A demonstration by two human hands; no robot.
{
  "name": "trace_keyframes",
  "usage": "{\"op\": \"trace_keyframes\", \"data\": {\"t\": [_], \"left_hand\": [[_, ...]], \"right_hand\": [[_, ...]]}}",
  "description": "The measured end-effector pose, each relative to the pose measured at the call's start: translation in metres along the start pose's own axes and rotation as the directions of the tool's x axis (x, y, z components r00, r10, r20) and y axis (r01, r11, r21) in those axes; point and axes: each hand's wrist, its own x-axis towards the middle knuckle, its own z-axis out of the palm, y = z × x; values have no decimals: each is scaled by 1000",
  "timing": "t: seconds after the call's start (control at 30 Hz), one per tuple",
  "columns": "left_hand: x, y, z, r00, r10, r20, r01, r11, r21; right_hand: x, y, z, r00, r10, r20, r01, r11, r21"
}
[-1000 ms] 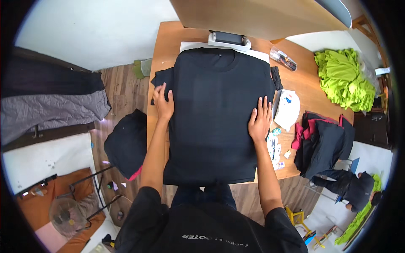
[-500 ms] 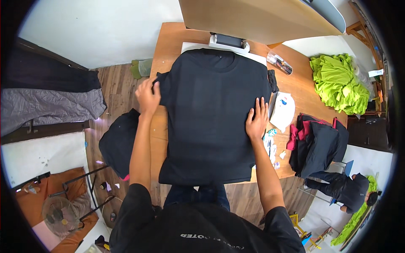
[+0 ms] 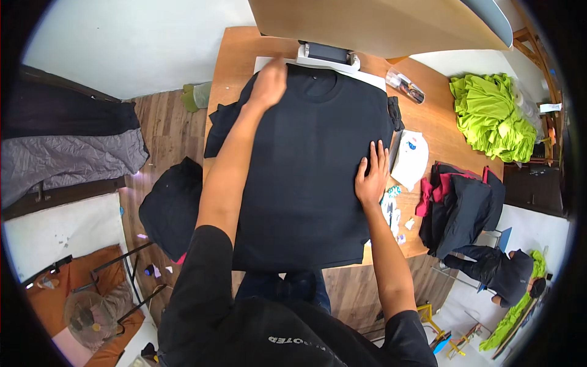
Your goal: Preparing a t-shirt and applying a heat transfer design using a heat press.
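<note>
A black T-shirt (image 3: 306,177) lies spread front side up over a flat white board (image 3: 262,63), its collar at the far end and its hem at the near table edge. My left hand (image 3: 269,87) is at the shirt's far left shoulder, close to the collar. Its fingers are smeared by motion, so their grip does not show. The left sleeve (image 3: 221,129) hangs out past the board onto the table. My right hand (image 3: 372,174) rests flat on the shirt's right side, fingers stretched out.
A large tan panel (image 3: 367,27) overhangs the wooden table's (image 3: 229,55) far side. To the right are a clear container (image 3: 405,85), a white cloth piece (image 3: 411,160), black and red garments (image 3: 458,205) and lime-green fabric (image 3: 492,119). A dark pile (image 3: 172,208) stands at left; a person (image 3: 510,275) is far right.
My left hand has moved from the left sleeve up and right to the shoulder by the collar. The left sleeve now lies further out. My right hand has stayed in place.
</note>
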Motion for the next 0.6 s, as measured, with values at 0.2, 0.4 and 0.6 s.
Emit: {"op": "trace_keyframes", "data": {"t": [0.2, 0.4, 0.6], "left_hand": [[-51, 3, -28, 924, 46, -380, -64, 997, -35], [-76, 5, -1, 986, 79, 144, -140, 861, 489], [-21, 9, 6, 963, 194, -187, -124, 935, 333]], "right_hand": [[-2, -11, 1, 1000, 15, 10, -15, 1000, 9], [-4, -12, 4, 1000, 18, 12, -18, 1000, 11], [-1, -15, 6, 1000, 16, 2, -16, 999, 41]]}}
